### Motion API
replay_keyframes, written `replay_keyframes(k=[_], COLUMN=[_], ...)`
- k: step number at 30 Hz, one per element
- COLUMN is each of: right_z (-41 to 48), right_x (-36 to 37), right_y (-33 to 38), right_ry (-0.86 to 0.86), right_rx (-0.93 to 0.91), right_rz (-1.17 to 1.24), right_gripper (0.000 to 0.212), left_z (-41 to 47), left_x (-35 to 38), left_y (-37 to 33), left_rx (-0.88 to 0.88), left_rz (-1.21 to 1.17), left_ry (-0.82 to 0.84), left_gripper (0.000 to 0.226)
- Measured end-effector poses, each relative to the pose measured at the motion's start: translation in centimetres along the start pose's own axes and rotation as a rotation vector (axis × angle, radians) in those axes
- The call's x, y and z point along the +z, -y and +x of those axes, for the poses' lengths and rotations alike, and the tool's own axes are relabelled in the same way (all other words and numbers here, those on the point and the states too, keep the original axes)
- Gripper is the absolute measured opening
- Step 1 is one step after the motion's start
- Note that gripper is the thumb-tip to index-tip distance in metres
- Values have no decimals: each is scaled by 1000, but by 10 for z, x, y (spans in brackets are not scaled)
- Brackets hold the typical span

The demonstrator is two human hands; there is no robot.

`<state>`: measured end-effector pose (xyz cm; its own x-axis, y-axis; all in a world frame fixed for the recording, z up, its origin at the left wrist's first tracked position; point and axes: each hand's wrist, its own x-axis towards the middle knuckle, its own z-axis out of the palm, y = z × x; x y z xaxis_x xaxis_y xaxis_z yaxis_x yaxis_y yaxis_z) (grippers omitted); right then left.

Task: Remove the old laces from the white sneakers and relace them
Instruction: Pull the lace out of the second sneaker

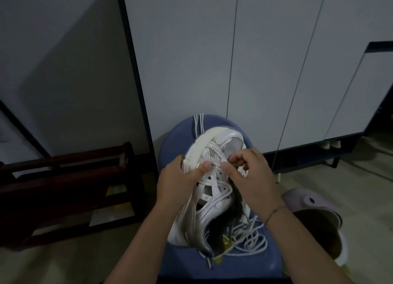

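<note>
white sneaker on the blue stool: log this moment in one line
white sneaker: on blue stool, toe away | left hand: grips sneaker's side | right hand: pinches lace near toe | loose laces: heaped by heel

Left hand (pixel 176 186) grips white sneaker (pixel 214 193) on blue stool (pixel 176 135); right hand (pixel 251 177) pinches lace (pixel 241 170).

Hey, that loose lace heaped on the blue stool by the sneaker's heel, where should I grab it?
Probably pinch an outer loop of the lace from above on the right. Its loops lie flat toward the stool's right edge, clear of the sneaker, while the inner strands tangle by the heel. The right hand is nearest; the left hand holds the sneaker.
</note>
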<state>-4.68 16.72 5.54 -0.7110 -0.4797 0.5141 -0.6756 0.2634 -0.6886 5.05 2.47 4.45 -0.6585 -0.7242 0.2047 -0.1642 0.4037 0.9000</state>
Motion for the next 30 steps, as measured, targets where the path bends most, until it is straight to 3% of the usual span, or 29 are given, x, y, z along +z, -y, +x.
replay_keyframes(k=[4, 8, 13, 16, 21, 25, 27, 30], right_z=[1, 4, 13, 12, 8, 4, 4, 9], right_x=[2, -3, -18, -18, -14, -1, -1, -13], right_y=[-2, 2, -15, -19, -11, -5, -8, -13], right_ry=[-10, 73, -158, -104, -13, 38, -7, -127], right_rx=[-58, 76, 306, 309, 120, -43, -9, 192], right_rz=[-83, 297, 721, 529, 214, -51, 45, 412], right_gripper=[25, 22, 24, 24, 12, 17, 25, 32], left_z=[-2, -1, 4, 4, 2, 0, 0, 3], left_x=[4, 2, -4, -2, -2, 0, 0, -4], left_y=[-1, -1, 1, 3, 2, 0, 0, 3], left_rx=[24, 2, -74, -63, -29, -12, -10, -42], left_rz=[38, -16, -195, -147, -48, -24, -28, -99], left_ry=[4, 53, 9, 22, 7, 15, 20, -2], left_gripper=[42, 43, 29, 31, 49, 38, 36, 30])
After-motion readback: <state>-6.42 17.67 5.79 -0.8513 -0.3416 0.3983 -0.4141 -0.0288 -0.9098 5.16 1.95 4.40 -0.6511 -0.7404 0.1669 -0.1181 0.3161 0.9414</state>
